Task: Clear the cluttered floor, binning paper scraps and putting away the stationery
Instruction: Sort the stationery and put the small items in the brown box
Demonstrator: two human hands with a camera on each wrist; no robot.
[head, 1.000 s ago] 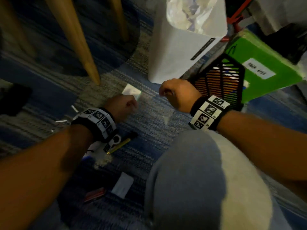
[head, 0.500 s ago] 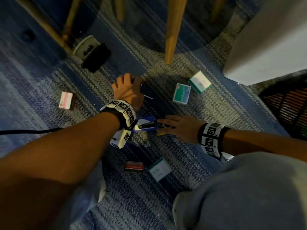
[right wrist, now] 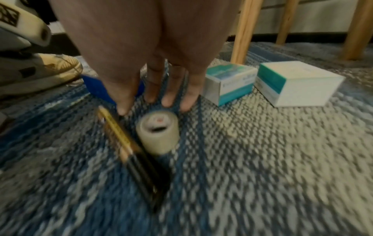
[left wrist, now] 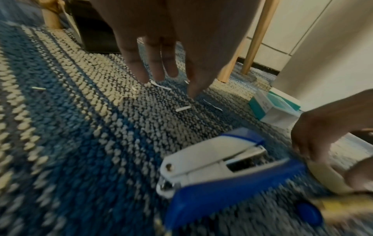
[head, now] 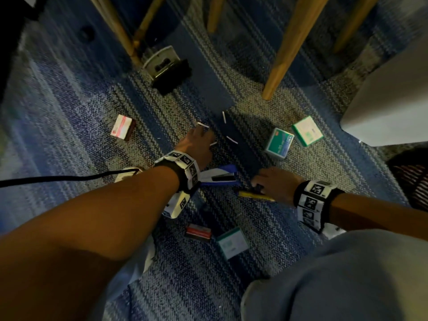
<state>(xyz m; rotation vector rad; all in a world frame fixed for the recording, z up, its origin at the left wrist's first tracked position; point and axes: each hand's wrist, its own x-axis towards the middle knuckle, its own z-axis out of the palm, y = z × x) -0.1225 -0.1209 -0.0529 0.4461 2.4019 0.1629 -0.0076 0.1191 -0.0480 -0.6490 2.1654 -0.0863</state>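
Note:
Thin white paper scraps [head: 231,139] [left wrist: 182,108] lie on the blue-grey carpet. My left hand [head: 203,133] [left wrist: 167,79] hovers over them with straight fingers pointing down, the tips at one scrap [left wrist: 160,85], holding nothing. A blue and white stapler [head: 220,177] [left wrist: 222,167] lies between my hands. My right hand [head: 257,181] [right wrist: 157,102] reaches down with straight fingers just behind a roll of clear tape [right wrist: 159,131] [left wrist: 327,178] and beside yellow-and-black pencils [head: 254,195] [right wrist: 125,138]. It grips nothing.
Two teal boxes [head: 279,143] [head: 306,130] sit right of the scraps, a pink box [head: 122,127] at left, a red box [head: 199,231] and a third teal box [head: 232,243] nearer me. White bin [head: 389,100] at right, wooden chair legs [head: 284,54], floor socket [head: 164,66], black cable [head: 58,178].
Both hands left the bin, where they were fists, and came down to the floor clutter. Since half a second ago the left hand has edged toward the scraps; the right stays by the pencils.

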